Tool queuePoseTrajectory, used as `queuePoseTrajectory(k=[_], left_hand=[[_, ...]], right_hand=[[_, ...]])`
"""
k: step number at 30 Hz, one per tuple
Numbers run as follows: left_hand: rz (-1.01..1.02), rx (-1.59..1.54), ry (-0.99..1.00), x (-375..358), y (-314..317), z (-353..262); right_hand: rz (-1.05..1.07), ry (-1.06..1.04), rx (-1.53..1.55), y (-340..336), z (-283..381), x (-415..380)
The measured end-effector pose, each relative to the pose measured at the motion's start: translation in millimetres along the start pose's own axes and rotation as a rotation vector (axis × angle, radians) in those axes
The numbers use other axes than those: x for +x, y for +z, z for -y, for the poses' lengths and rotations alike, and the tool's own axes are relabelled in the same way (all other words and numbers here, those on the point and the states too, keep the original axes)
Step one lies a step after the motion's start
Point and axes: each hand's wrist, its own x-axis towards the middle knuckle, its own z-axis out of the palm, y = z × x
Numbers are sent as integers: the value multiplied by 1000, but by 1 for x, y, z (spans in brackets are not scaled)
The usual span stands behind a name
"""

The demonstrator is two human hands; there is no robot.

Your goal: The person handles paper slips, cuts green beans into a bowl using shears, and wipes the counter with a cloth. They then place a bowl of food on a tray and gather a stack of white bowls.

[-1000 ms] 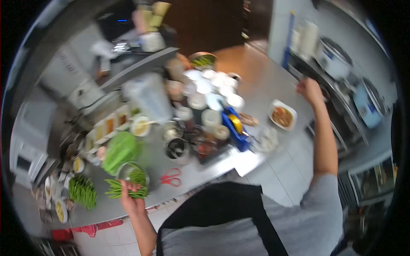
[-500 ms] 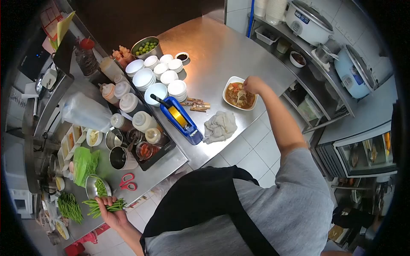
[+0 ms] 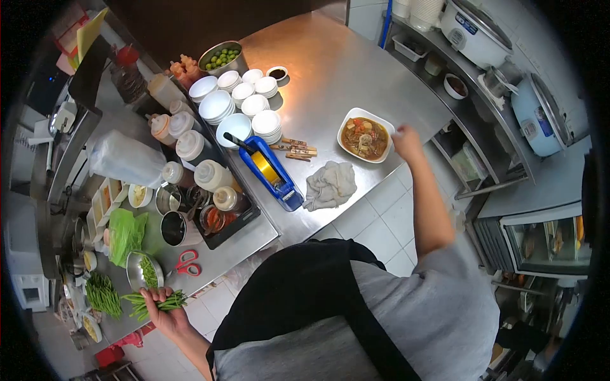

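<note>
Grey cloth (image 3: pixel 331 185), blue dispenser (image 3: pixel 287 189) between bowl (image 3: pixel 341 137) and left hand (image 3: pixel 165 314) holding beans (image 3: pixel 175 300).

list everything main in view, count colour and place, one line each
counter: one, steel grey, across the middle
food bowl: one, white, counter's right side
cloth: one, grey, left of food bowl
tape dispenser: one, blue with yellow tape, left of cloth
small bowls: several stacks, white, behind dispenser
metal pot: one, silver, behind small bowls
scissors: one, red-handled, beside metal bowl
metal bowl: one, silver, near left hand
plastic bag: one, green, behind metal bowl
bean bunches: two, green, one held, one on counter
rice cookers: two, white and blue, upper right
left hand: one, bare, gripping beans
right hand: one, bare, at food bowl's rim
</note>
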Motion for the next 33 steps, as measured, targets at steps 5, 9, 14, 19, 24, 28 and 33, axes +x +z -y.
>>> queuePoseTrajectory(k=[5, 9, 14, 19, 24, 28, 33], left_hand=[[-4, -1, -54, 2, 4, 8], [20, 4, -42, 5, 12, 9], [-31, 8, -2, 10, 16, 7], [-71, 12, 28, 14, 21, 8], [-76, 41, 33, 23, 26, 11], [-54, 41, 6, 29, 29, 18], [-51, 43, -37, 30, 33, 19]], right_hand=[[250, 484, 1396, 43, -20, -64], [161, 607, 1660, 58, 9, -59], [172, 511, 1694, 98, 33, 22], [278, 415, 1629, 118, 79, 111], [321, 186, 1303, 114, 109, 134], [608, -393, 517, 88, 81, 79], [656, -502, -265, 55, 54, -60]])
